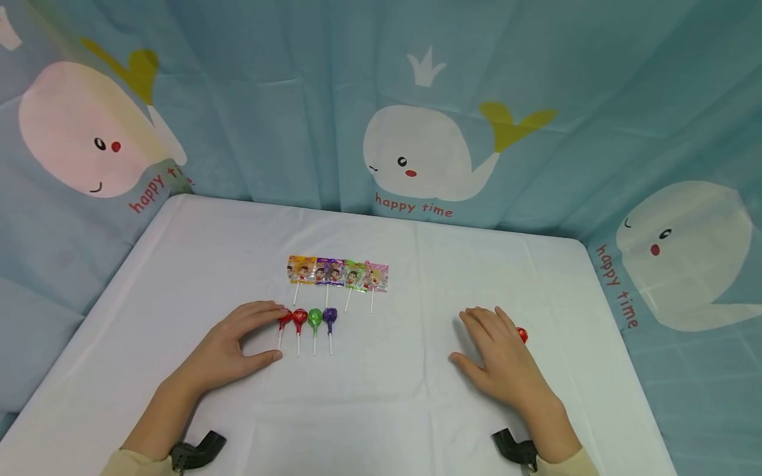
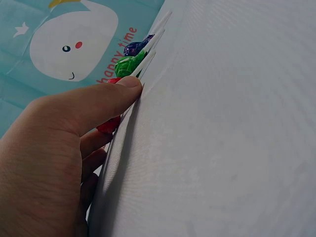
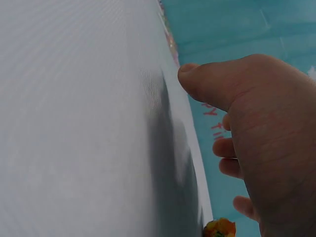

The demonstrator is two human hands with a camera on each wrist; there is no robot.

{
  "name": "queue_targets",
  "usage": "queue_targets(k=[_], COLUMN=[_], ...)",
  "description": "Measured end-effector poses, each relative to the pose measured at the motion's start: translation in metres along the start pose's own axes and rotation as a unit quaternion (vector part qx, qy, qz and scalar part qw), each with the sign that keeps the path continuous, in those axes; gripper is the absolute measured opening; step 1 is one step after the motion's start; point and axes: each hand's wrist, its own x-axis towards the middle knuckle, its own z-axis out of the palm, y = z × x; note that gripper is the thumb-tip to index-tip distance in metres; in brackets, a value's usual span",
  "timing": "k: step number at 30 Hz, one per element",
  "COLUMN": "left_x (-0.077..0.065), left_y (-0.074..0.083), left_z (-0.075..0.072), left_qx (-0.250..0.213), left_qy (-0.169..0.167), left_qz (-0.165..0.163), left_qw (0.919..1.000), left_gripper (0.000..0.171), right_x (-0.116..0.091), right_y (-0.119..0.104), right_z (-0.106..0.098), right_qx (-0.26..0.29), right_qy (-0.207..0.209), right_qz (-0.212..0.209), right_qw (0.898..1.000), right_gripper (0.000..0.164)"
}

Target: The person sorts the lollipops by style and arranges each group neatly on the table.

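Observation:
My left hand (image 1: 229, 347) touches the head of the leftmost red lollipop (image 1: 285, 318) with its fingertips, the thumb near the stick's lower end. Beside that one, in a row, lie a second red lollipop (image 1: 299, 317), a green lollipop (image 1: 315, 318) and a purple lollipop (image 1: 330, 316), sticks toward me. In the left wrist view the thumb (image 2: 129, 82) overlaps the row. My right hand (image 1: 503, 360) is held low over the right part of the table, fingers spread and nothing in them. Past its knuckles a red-wrapped lollipop (image 1: 522, 334) shows, mostly hidden.
Behind the round lollipops runs a row of flat-packed lollipops: orange (image 1: 302, 270), purple (image 1: 329, 271), green (image 1: 356, 275) and pink (image 1: 377, 276). A white cloth covers the table (image 1: 369, 423). A blue whale-print curtain (image 1: 286, 132) hangs along the back and sides.

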Motion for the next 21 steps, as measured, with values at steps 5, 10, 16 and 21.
queue_targets(k=[5, 10, 16, 21], left_x=[0.0, 0.001, 0.0, 0.001], left_y=[-0.001, -0.001, -0.002, -0.003], left_z=[0.0, 0.001, 0.001, 0.001], left_qx=[-0.002, 0.0, 0.003, 0.003], left_qy=[0.001, 0.001, 0.0, 0.003], left_qz=[0.006, 0.008, 0.006, 0.007], left_qw=[1.0, 1.0, 1.0, 1.0], left_gripper=[0.077, 0.077, 0.078, 0.079], right_x=[-0.007, -0.016, -0.025, -0.031], right_y=[0.005, 0.012, 0.021, 0.027], right_z=[-0.003, -0.008, -0.015, -0.018], right_qx=[0.004, -0.006, -0.013, -0.019], right_qy=[0.012, 0.012, 0.008, 0.004], right_qz=[0.005, 0.02, 0.046, 0.058], right_qw=[1.0, 1.0, 0.999, 0.998], right_gripper=[0.073, 0.073, 0.071, 0.069])
